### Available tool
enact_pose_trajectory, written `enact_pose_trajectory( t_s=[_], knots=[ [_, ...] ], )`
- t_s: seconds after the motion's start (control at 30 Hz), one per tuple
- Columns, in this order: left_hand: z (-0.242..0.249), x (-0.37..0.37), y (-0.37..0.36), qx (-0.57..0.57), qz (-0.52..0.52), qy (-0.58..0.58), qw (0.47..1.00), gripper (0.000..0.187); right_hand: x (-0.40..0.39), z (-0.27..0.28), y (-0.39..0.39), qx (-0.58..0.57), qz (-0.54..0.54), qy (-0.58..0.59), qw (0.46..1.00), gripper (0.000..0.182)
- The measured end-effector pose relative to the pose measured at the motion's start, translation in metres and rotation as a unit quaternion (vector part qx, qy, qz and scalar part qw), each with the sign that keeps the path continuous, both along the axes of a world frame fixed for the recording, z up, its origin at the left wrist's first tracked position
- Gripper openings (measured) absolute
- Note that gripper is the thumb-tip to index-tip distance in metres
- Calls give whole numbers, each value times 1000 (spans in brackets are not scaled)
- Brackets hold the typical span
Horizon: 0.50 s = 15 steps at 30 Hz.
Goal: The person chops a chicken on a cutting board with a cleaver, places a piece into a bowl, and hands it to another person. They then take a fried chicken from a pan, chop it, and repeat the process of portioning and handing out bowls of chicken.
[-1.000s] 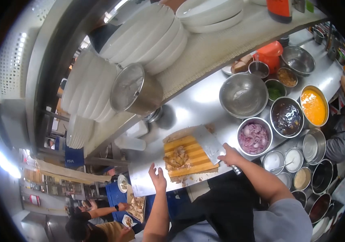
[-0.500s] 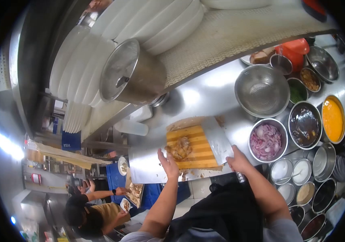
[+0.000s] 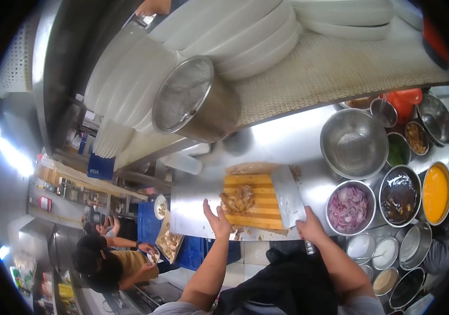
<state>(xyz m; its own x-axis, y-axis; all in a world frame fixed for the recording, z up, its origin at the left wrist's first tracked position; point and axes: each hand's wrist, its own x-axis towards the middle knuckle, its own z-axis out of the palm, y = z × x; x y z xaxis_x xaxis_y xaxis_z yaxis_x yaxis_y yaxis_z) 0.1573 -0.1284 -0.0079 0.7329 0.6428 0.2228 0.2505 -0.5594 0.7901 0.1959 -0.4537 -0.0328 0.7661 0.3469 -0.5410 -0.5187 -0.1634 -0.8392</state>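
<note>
My right hand [image 3: 311, 227] is wrapped around the handle of a broad cleaver [image 3: 288, 197]. The wide blade lies over the right side of a striped wooden cutting board [image 3: 265, 206]. A small pile of browned, cut-up meat [image 3: 239, 199] sits on the board's left half, apart from the blade. Just left of that pile, my left hand [image 3: 218, 221] is raised with its fingers spread and nothing in it. Scraps lie along the board's edges on the steel counter [image 3: 193, 202].
Right of the board stand a bowl of sliced red onion [image 3: 348, 209], a colander [image 3: 354, 143], a dark sauce [image 3: 400, 194] and an orange sauce [image 3: 435, 193]. Overhead, a shelf holds a metal pot [image 3: 219, 113] and stacked white plates [image 3: 256, 47]. A co-worker [image 3: 103, 262] stands at lower left.
The view has shifted, so the shelf and counter sit lower and further right. My left hand's fingers have spread wider beside the meat. The cleaver stays in my right hand over the board.
</note>
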Motion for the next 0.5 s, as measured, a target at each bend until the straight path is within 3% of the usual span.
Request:
enact_pose_trajectory(
  t_s=[0.2,0.5],
  knots=[
    [0,-4,6,32,21,10,999,58,-1,6,1,-11,15,12,1000,48],
    [14,-10,12,44,55,-14,997,61,-3,5,6,34,-26,4,999,29]
  ],
)
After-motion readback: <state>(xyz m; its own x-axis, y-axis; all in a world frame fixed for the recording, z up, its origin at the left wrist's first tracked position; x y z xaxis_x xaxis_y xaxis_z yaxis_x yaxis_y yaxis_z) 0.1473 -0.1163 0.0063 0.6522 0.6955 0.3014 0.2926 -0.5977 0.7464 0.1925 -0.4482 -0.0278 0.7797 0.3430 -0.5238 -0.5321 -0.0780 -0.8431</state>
